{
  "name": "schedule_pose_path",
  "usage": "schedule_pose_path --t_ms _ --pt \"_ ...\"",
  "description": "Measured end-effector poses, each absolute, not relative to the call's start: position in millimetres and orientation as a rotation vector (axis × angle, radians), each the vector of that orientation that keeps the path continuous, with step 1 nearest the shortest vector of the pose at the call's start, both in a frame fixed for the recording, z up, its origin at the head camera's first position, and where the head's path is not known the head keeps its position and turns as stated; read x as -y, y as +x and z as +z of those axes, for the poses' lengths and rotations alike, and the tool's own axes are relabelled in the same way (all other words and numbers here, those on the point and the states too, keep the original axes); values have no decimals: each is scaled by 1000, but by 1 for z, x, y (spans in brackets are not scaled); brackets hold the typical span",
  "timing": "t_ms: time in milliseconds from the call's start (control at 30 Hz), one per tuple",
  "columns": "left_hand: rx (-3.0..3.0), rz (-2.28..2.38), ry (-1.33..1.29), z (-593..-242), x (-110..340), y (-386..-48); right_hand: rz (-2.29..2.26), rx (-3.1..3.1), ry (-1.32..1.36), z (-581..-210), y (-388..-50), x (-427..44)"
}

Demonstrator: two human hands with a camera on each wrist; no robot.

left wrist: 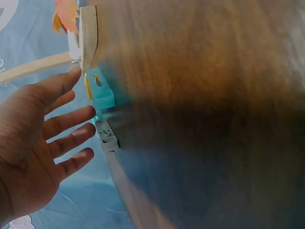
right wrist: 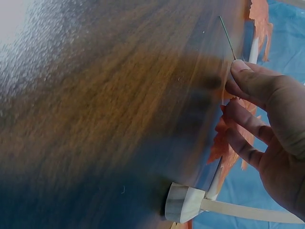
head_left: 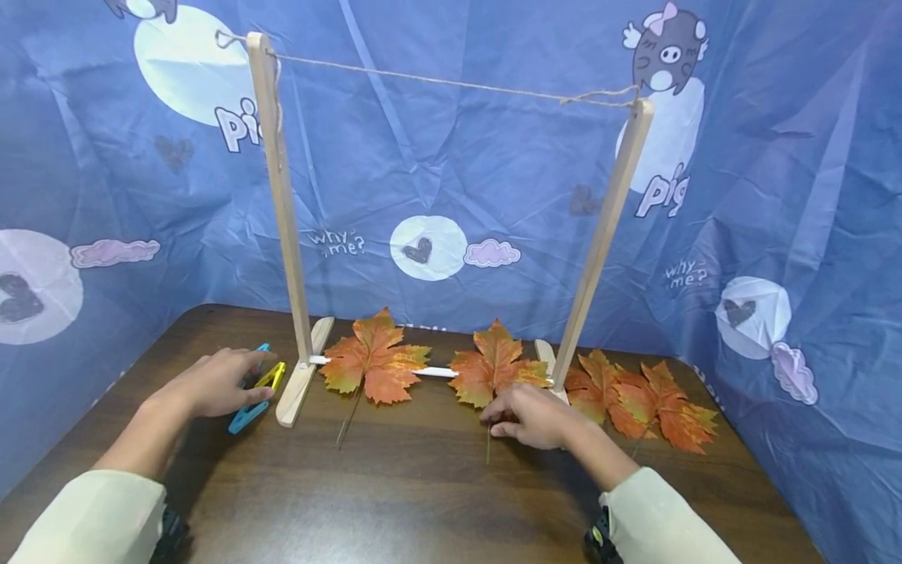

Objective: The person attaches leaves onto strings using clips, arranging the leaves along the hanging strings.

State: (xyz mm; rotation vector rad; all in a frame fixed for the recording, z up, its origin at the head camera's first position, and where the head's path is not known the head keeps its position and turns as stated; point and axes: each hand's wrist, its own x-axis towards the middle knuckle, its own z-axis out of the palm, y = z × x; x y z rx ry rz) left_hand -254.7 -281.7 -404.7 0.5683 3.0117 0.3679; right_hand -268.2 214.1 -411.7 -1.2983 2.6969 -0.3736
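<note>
My right hand (head_left: 532,415) pinches the thin green stem (right wrist: 227,37) of an orange-green artificial maple leaf (head_left: 493,356) between thumb and forefinger. That leaf lies over the white bar at the foot of a wooden frame. At the left, my left hand (head_left: 218,384) reaches over several clothespins with its fingers loosely spread. They include a blue clothespin (head_left: 248,417), a yellow clothespin (head_left: 277,377) and a grey clothespin (left wrist: 106,136). No clothespin sits between the fingers in the left wrist view. A second maple leaf (head_left: 377,356) lies near the left post, its stem toward me.
Two wooden posts, a left post (head_left: 282,204) and a right post (head_left: 602,243), carry a twine line (head_left: 423,78) between their tops. More maple leaves (head_left: 665,403) overlap on the brown table (head_left: 395,509) at the right. Blue printed cloth (head_left: 451,164) hangs behind and at both sides.
</note>
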Motion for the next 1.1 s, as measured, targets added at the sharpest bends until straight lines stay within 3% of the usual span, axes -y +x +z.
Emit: schedule_pose_path --t_ms 1100 --pt "-3039 481 513 -421 280 -265 -547 -2776 -1387 -395 -269 -198"
